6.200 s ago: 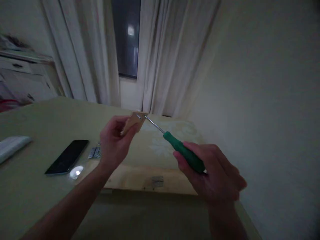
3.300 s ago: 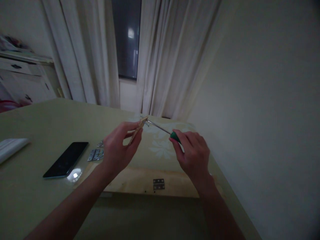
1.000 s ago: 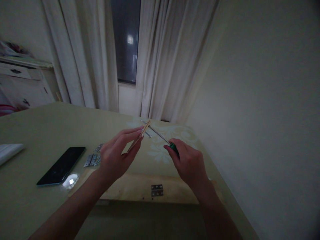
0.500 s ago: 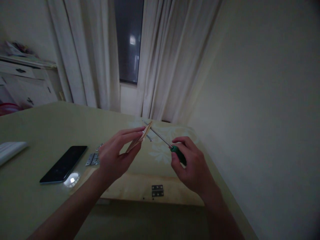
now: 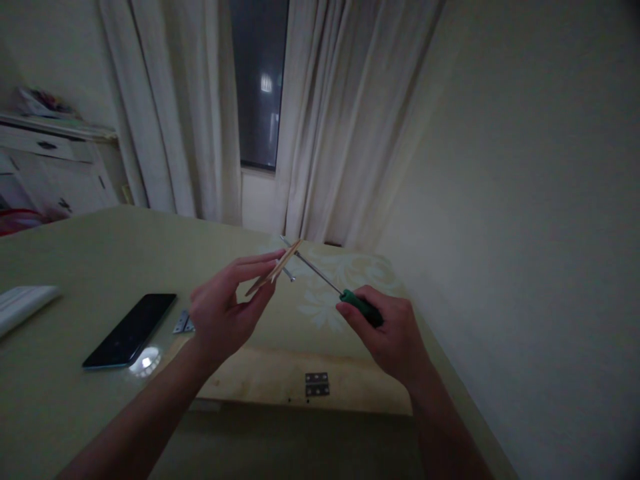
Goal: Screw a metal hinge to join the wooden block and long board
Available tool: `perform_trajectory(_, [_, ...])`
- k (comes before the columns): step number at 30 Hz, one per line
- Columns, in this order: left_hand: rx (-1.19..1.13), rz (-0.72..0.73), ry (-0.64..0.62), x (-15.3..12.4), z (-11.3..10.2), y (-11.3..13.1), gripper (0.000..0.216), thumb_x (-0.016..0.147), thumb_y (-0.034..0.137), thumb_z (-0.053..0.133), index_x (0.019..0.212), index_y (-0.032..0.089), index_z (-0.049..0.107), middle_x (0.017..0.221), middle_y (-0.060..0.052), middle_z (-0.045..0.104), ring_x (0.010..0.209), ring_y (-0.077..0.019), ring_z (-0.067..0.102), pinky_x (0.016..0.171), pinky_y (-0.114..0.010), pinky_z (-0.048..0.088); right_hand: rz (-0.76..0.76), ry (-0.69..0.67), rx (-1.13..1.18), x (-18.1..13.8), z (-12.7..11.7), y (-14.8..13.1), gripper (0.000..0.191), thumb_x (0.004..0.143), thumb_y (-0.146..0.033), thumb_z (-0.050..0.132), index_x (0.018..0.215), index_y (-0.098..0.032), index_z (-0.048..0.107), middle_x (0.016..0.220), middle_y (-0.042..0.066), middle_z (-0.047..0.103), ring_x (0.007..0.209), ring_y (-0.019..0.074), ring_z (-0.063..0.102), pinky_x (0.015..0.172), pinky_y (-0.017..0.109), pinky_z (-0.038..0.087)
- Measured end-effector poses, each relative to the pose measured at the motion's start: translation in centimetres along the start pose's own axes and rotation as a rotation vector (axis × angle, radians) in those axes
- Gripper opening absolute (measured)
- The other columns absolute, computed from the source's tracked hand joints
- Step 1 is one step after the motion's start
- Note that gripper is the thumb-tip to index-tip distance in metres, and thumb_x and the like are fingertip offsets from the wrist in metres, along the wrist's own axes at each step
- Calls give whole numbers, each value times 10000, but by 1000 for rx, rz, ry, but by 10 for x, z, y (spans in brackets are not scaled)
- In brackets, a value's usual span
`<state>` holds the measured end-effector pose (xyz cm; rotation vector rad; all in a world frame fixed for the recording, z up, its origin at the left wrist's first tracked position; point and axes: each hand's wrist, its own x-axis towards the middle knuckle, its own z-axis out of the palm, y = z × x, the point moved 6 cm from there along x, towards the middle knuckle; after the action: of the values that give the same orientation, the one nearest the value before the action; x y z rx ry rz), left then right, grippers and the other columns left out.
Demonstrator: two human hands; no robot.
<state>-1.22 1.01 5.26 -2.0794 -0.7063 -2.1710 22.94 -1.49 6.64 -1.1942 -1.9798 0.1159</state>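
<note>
My left hand (image 5: 233, 310) pinches a thin piece of wood (image 5: 280, 268), tilted edge-on above the table. Two screws pass through it: one screw (image 5: 291, 277) shows its end low on the right side, and the other pokes out at the far upper left. My right hand (image 5: 387, 337) is wrapped round the green handle of a screwdriver (image 5: 323, 275). The screwdriver's tip meets the upper screw at the wood's right face. Below both hands lies a wooden board (image 5: 260, 377) with a dark metal hinge (image 5: 317, 385) on it.
A black phone (image 5: 131, 330) lies on the green table (image 5: 125, 253) at left, near more metal hinges (image 5: 183, 322) partly behind my left hand. A white object (image 5: 25, 303) sits at the far left. The wall (image 5: 525, 233) runs close along the right side.
The wood piece has shifted slightly left and turned more edge-on in my left hand. My right hand's fingers have closed more fully round the screwdriver handle.
</note>
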Motion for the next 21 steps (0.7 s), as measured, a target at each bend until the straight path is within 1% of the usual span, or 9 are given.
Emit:
perform_trajectory(2, [10, -2, 7, 0, 2, 1, 295, 904, 95, 766, 1136, 275, 735, 1154, -28, 818, 1019, -214, 805, 886, -378, 688, 2, -17, 15, 0, -4, -3, 375, 1056, -441, 556, 795, -196, 667, 605, -43, 571, 532, 105, 530, 537, 246, 382])
perform_trajectory(4, [44, 11, 36, 0, 1, 2, 312, 897, 93, 775, 1142, 282, 737, 1136, -15, 822, 994, -206, 809, 864, -361, 694, -37, -1, -9, -1, -9, -8, 322, 1063, -395, 544, 850, -199, 686, 667, -21, 641, 581, 121, 590, 570, 251, 435])
perform_trajectory(7, [148, 72, 72, 1, -2, 7, 356, 866, 89, 812, 1161, 277, 746, 1084, 1, 833, 924, -188, 818, 824, -313, 694, -194, 148, -188, -6, -17, -18, 155, 1029, -344, 636, 1002, -204, 698, 862, 36, 758, 755, 173, 696, 705, 289, 525])
perform_trajectory(9, [225, 88, 80, 2, -5, 9, 366, 859, 103, 829, 1170, 278, 752, 1045, 7, 838, 880, -183, 821, 783, -288, 691, -296, 259, -355, -10, -19, -25, 111, 1001, -301, 685, 1071, -216, 692, 927, 58, 782, 829, 203, 716, 773, 322, 542])
perform_trajectory(12, [221, 80, 78, 3, -8, 11, 354, 870, 113, 821, 1171, 285, 746, 1078, 3, 837, 908, -198, 823, 796, -312, 698, -274, 324, -419, -13, -17, -25, 114, 1004, -293, 680, 1100, -233, 667, 967, 65, 781, 884, 208, 731, 782, 318, 546])
perform_trajectory(14, [200, 92, 33, 3, -6, 13, 366, 876, 100, 809, 1183, 286, 739, 1135, -5, 829, 957, -210, 821, 831, -333, 703, -167, 259, -331, -10, -14, -20, 157, 1012, -369, 674, 1081, -231, 646, 934, 45, 768, 823, 186, 733, 715, 288, 534])
perform_trajectory(16, [213, 109, -18, 4, -3, 16, 378, 883, 87, 794, 1199, 287, 735, 1165, -13, 824, 985, -213, 818, 845, -334, 705, -83, 124, -230, -6, -7, -17, 216, 1025, -442, 639, 1004, -227, 637, 818, 2, 730, 698, 156, 698, 633, 267, 494])
perform_trajectory(18, [225, 105, -28, 4, -2, 16, 378, 886, 84, 789, 1198, 290, 734, 1166, -14, 823, 982, -209, 818, 847, -333, 706, -51, 17, -168, -5, -3, -16, 251, 1070, -417, 544, 946, -221, 640, 743, -14, 688, 645, 144, 660, 606, 267, 466])
perform_trajectory(21, [222, 90, 14, 3, -4, 12, 366, 876, 93, 804, 1179, 287, 733, 1141, -12, 828, 946, -200, 820, 837, -333, 707, -123, 57, -218, -5, -8, -20, 243, 1097, -328, 468, 1043, -201, 668, 867, 42, 728, 779, 183, 688, 697, 303, 503])
